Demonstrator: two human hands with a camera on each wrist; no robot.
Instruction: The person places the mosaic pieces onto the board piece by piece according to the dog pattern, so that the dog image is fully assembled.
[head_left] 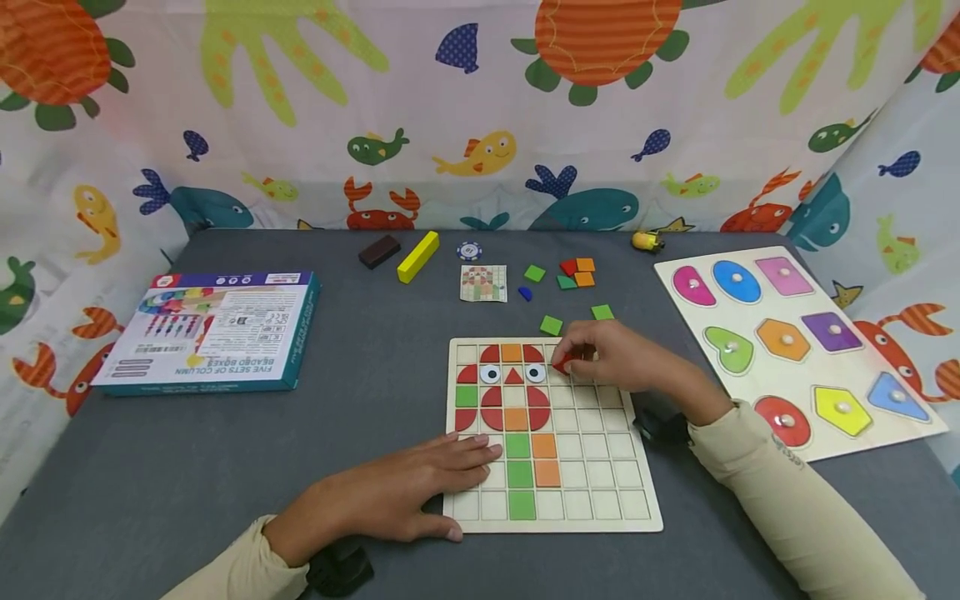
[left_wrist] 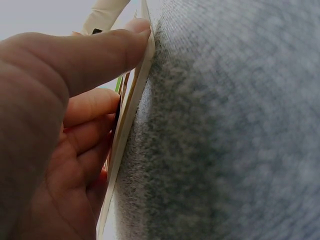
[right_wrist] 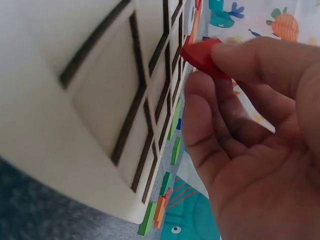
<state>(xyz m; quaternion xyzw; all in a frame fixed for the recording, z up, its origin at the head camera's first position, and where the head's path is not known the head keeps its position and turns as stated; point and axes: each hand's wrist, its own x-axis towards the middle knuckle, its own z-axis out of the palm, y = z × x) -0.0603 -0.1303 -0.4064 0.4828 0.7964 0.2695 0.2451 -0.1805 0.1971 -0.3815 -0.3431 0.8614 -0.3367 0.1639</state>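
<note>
A pale wooden grid board (head_left: 647, 510) lies on the grey table, partly filled with red rounded pieces, orange squares (head_left: 547, 473), green squares (head_left: 521, 505) and two round eye pieces (head_left: 490, 374). My right hand (head_left: 626, 357) pinches a small red piece (right_wrist: 204, 56) between thumb and fingertips, just over the upper right cells. Its exact shape is partly covered by the fingers. My left hand (head_left: 408, 485) rests on the board's lower left part with fingers extended, its thumb (left_wrist: 107, 55) against the edge in the left wrist view.
Behind the board lie loose green tiles (head_left: 551, 325), several orange, red and green tiles (head_left: 584, 279), a blue piece (head_left: 525, 293) and a pattern card (head_left: 483, 284). A box (head_left: 210, 333) stands left, a shape puzzle (head_left: 750, 287) right. Yellow (head_left: 417, 257) and brown blocks (head_left: 379, 251) sit farther back.
</note>
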